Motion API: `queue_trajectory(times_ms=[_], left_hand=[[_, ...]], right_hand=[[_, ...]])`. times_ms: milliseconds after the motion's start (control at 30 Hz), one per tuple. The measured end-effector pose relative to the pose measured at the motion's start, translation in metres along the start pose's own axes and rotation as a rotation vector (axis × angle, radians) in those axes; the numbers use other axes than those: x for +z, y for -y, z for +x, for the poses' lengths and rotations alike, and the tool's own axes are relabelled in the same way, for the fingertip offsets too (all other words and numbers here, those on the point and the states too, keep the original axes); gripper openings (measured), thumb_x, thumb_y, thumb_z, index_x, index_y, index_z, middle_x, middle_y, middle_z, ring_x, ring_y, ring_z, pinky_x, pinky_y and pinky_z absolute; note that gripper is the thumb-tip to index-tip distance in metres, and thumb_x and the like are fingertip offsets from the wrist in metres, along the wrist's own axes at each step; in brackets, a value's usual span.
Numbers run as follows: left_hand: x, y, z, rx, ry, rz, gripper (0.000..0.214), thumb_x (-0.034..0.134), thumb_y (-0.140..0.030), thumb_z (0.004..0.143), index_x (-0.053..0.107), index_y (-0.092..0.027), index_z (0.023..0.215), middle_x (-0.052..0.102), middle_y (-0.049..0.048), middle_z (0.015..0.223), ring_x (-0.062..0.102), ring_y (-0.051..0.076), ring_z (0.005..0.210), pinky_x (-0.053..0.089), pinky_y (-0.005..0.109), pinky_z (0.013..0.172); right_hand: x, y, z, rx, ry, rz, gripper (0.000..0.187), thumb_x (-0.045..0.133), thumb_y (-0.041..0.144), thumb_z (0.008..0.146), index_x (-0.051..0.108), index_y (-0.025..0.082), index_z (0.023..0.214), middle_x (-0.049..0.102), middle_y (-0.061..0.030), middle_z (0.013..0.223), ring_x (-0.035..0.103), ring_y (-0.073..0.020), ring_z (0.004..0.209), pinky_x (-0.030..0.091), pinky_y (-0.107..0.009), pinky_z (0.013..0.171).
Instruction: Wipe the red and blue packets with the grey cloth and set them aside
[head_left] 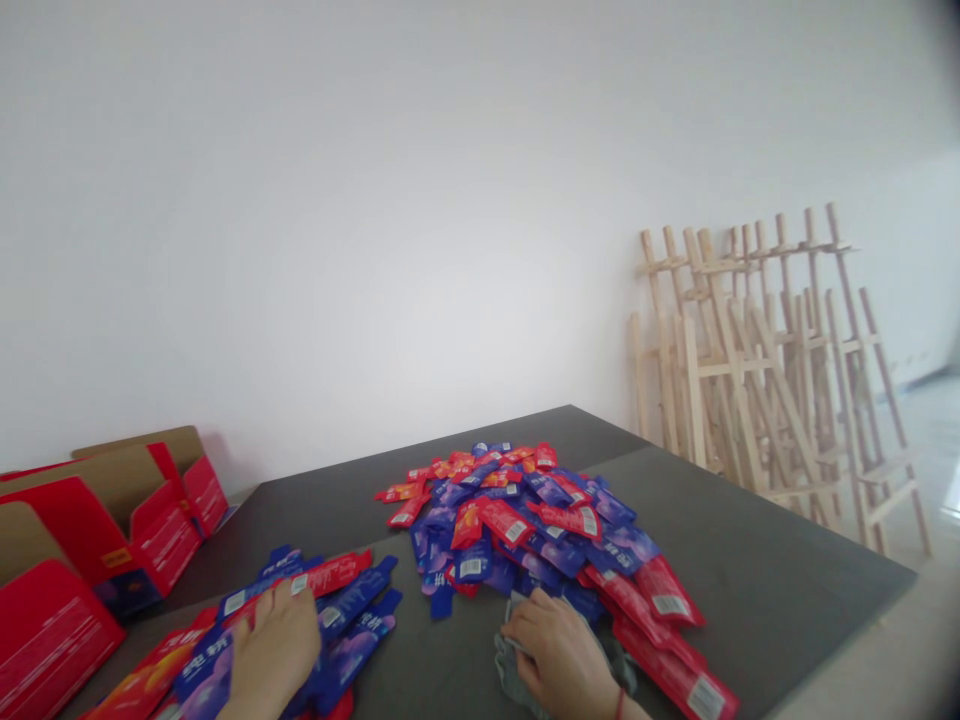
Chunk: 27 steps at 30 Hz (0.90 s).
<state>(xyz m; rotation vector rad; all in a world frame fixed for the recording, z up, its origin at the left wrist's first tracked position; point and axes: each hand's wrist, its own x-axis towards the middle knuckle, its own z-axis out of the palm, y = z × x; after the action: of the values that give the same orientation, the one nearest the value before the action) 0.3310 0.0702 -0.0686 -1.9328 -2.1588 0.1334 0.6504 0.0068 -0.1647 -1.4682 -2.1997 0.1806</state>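
Note:
My left hand (pixel 276 638) lies over a smaller spread of red and blue packets (pixel 351 605) at the lower left, touching them with its fingers somewhat apart. Bunched in my closed right hand (pixel 559 645) is a grey cloth (pixel 512 668), pressed on the table in front of the larger heap. That heap of red and blue packets (pixel 517 530) covers the middle of the table, some showing white barcode labels. Long red packets (pixel 679 655) lie just to the right of my right hand. The palms of both hands are hidden.
Several open red cardboard boxes (pixel 161 535) with brown insides stand along the left side. The dark grey table (pixel 757 560) has a white wall (pixel 420 220) behind it. Wooden easels (pixel 739 370) lean against the wall at the right, beyond the table's edge.

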Motion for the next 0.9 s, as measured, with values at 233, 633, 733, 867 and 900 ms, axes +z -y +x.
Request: queue_trajectory(times_ms=[233,633,733,867,900], left_hand=[[-0.001,-0.107,0.006,0.171,0.045,-0.263,0.035,0.049,-0.025,0.090,0.061,-0.012,0.120,0.065,0.0170,0.127,0.056,0.031,0.125,0.044,0.041,0.099],[0.012,-0.115,-0.003,0.148,0.219,-0.497,0.059,0.049,-0.016,0.089,0.033,-0.001,0.144,0.070,0.0215,0.124,0.068,0.026,0.113,0.048,0.031,0.087],[0.017,-0.114,-0.034,0.173,0.223,-0.504,0.065,0.043,-0.013,0.091,0.021,-0.005,0.153,0.073,0.0173,0.121,0.070,0.023,0.111,0.048,0.029,0.089],[0.022,-0.115,-0.066,0.362,0.341,-0.567,0.050,0.046,-0.020,0.090,0.052,-0.019,0.140,0.076,0.0074,0.116,0.071,0.020,0.105,0.051,0.025,0.087],[0.023,-0.114,-0.069,0.428,0.345,-0.574,0.044,0.047,-0.019,0.089,0.060,-0.023,0.131,0.076,0.0049,0.116,0.071,0.020,0.106,0.051,0.025,0.090]], right_hand=[[-0.001,0.002,0.000,0.017,0.012,-0.010,0.025,0.056,0.014,0.082,0.069,0.026,0.101,0.069,-0.0004,0.102,0.054,-0.0218,0.100,0.034,-0.033,0.081],[0.000,-0.002,-0.001,0.011,0.008,0.005,0.025,0.058,0.015,0.083,0.070,0.025,0.102,0.069,-0.0011,0.102,0.055,-0.0223,0.101,0.035,-0.033,0.082],[0.001,-0.002,-0.002,0.002,-0.005,0.016,0.024,0.057,0.016,0.085,0.070,0.026,0.103,0.069,-0.0008,0.102,0.055,-0.0219,0.101,0.034,-0.033,0.084],[0.001,-0.001,-0.003,0.009,-0.019,0.017,0.025,0.057,0.015,0.085,0.069,0.027,0.103,0.069,0.0000,0.102,0.054,-0.0215,0.102,0.034,-0.033,0.084],[0.001,0.000,-0.003,0.010,-0.022,0.013,0.025,0.057,0.015,0.084,0.069,0.027,0.103,0.069,0.0000,0.102,0.054,-0.0215,0.102,0.035,-0.033,0.083]])
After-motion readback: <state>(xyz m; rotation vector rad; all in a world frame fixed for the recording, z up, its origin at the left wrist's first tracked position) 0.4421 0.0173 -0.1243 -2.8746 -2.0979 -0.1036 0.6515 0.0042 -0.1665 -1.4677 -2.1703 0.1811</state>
